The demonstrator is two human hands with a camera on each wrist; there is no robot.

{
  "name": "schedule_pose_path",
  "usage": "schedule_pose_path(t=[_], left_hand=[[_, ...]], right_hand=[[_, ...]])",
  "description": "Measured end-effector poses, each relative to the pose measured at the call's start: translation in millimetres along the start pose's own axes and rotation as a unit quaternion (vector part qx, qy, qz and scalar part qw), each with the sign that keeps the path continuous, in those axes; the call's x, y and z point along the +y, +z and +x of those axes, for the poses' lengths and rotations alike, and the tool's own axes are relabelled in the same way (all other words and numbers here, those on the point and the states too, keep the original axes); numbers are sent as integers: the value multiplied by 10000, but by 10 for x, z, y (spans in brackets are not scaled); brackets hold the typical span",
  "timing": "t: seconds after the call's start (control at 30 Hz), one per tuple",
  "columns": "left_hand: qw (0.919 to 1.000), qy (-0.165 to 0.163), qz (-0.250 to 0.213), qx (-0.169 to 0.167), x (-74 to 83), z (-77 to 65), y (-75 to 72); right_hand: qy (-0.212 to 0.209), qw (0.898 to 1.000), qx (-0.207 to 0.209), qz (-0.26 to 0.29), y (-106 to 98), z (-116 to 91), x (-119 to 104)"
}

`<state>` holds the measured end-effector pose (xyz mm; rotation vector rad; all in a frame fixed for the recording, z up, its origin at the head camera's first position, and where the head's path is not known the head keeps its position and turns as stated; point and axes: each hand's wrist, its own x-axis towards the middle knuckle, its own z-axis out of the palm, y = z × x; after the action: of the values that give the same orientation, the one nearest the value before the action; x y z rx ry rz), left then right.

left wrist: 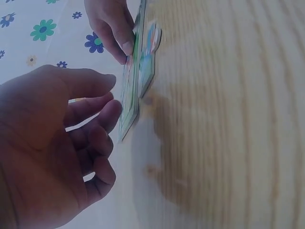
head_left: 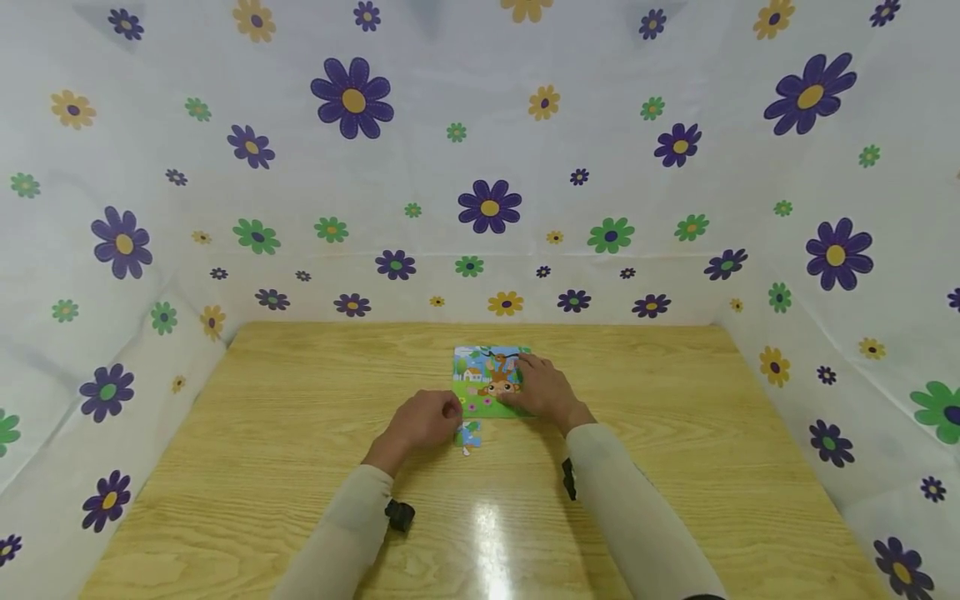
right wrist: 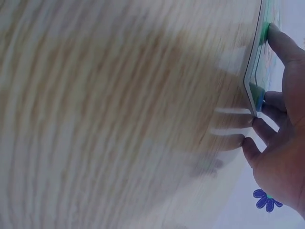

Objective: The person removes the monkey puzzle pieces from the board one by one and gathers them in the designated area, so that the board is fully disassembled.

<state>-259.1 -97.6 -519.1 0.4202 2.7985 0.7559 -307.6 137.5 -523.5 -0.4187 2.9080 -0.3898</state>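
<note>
A square picture puzzle with a monkey, a small house and flowers lies flat on the table. My right hand rests over its right side. In the right wrist view the thumb touches the puzzle's face, while the other fingers lie spread around its edge and on the tabletop. Just below the puzzle's near edge is a loose puzzle piece in blue and green. Beside that piece and the near left corner, my left hand hovers with loosely bent fingers, nothing between thumb and fingertips in the left wrist view.
The wooden table extends around the puzzle on all sides. A white flower-print cloth hangs behind the table and along both sides. Black wrist devices sit at both sleeves.
</note>
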Motion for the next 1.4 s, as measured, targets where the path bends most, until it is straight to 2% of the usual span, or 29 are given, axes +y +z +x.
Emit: schedule_pose_path(t=[0.17, 0.33, 0.53, 0.67, 0.9, 1.4], left_hand=[[9998, -58, -154, 124, 20, 68, -6], [9980, -115, -349, 514, 31, 129, 11], [9960, -127, -51, 880, 69, 198, 41], [9959, -263, 149, 855, 90, 251, 51], [9967, -306, 121, 740, 92, 364, 73], [9968, -552, 373, 451, 131, 634, 114]], right_hand=[[67, 9999, 5, 90, 14, 5, 21], [-1, 9998, 28, 184, 26, -7, 43], [-117, 9995, 182, 237, 45, -30, 67], [-20, 9994, 163, 294, 57, -31, 57], [54, 9995, 148, 282, 55, -33, 47], [73, 9994, 125, 303, 48, -61, 13]])
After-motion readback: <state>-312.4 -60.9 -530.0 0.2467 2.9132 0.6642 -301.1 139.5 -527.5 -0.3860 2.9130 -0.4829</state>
